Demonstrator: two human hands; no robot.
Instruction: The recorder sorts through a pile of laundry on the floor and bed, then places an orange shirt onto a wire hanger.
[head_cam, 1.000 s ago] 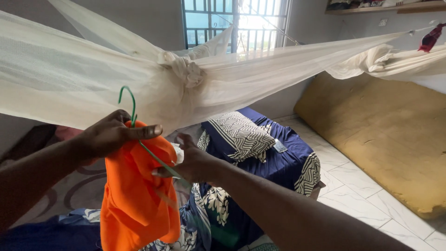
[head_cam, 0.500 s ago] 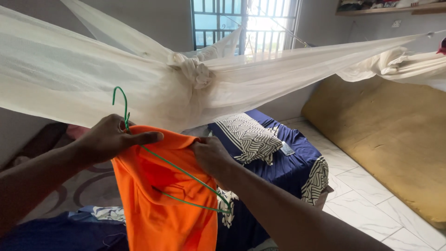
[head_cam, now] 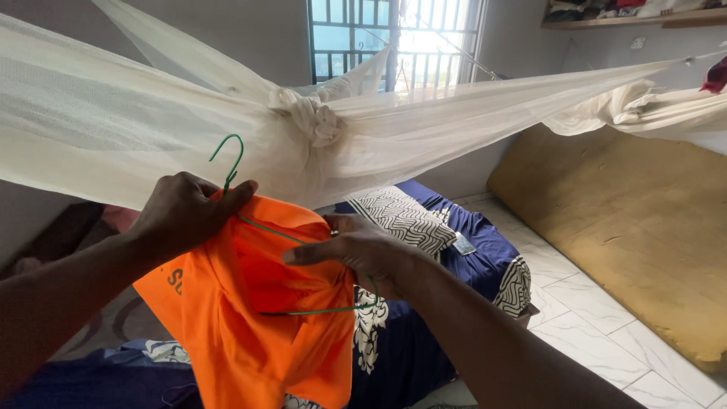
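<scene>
An orange shirt (head_cam: 250,333) hangs in front of me, half threaded on a thin green wire hanger (head_cam: 227,163). My left hand (head_cam: 185,212) pinches the shirt's collar together with the hanger's neck, just below the hook. My right hand (head_cam: 356,250) reaches inside the shirt's opening and grips the hanger's lower right corner along with the fabric. The hanger's bottom bar shows across the shirt's inside.
A knotted cream mosquito net (head_cam: 310,121) stretches across the room just above my hands. Below lies a bed with navy bedding (head_cam: 477,250) and a patterned pillow (head_cam: 405,220). A tan mattress (head_cam: 636,227) leans on the right wall over white floor tiles (head_cam: 575,318). A barred window (head_cam: 394,38) is behind.
The shirt has been spread wider over the hanger. My right hand has moved deeper into the shirt and down to the hanger's right corner. My left hand stays at the hook.
</scene>
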